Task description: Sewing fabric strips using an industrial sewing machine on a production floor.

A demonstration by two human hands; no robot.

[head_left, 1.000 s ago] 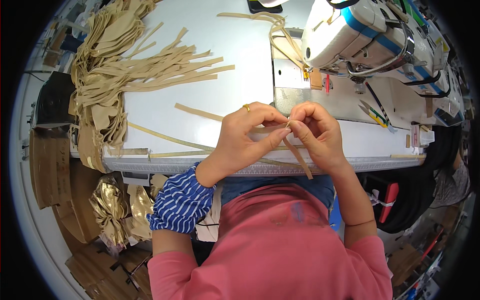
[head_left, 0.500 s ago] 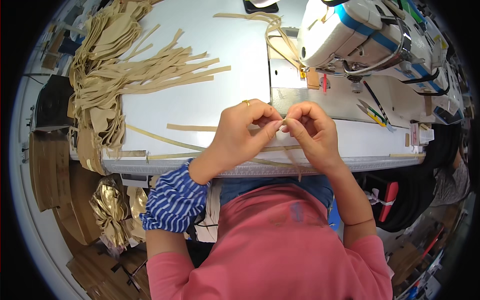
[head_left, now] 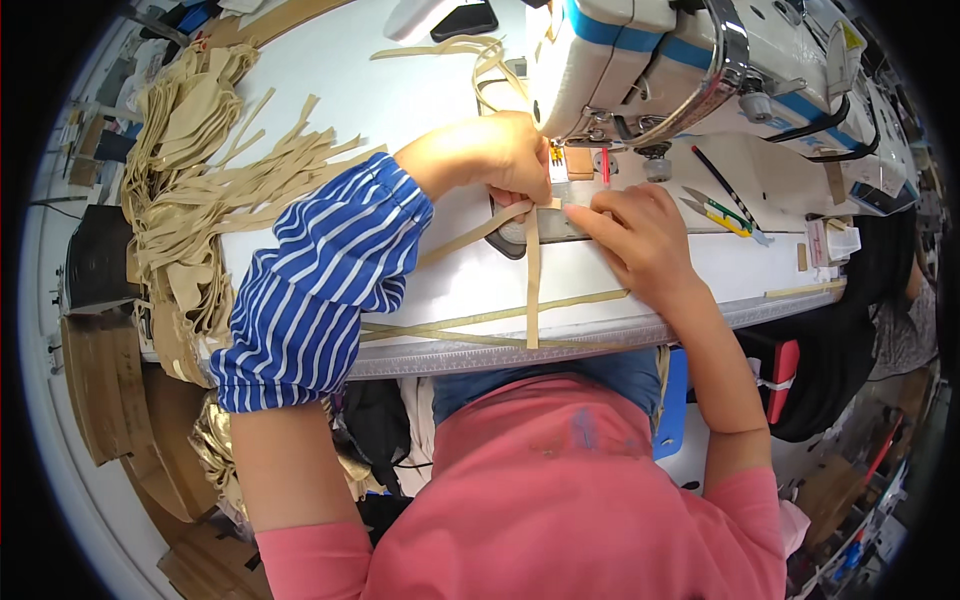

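Note:
My left hand (head_left: 500, 155) is beside the sewing machine's needle area, fingers pinched on a tan strap (head_left: 533, 270). One length of this strap hangs down toward the table's front edge, another runs off to the lower left, and a short end points right. My right hand (head_left: 640, 240) lies just right of that end, fingers loosely bent, the index fingertip close to the strap; I cannot tell whether it touches. The white and blue sewing machine (head_left: 610, 60) stands over both hands, its presser foot (head_left: 557, 156) just right of my left fingers.
A heap of tan straps (head_left: 190, 190) covers the table's left side. Thread snippers (head_left: 718, 212) and a dark pen (head_left: 722, 182) lie at the right. A ruler strip (head_left: 620, 338) edges the table front. A dark phone (head_left: 465, 20) rests at the back.
Both hands were together near the table's front, pinching a small piece. The left hand has moved away to the machine with the strap; the right has moved slightly right and loosened.

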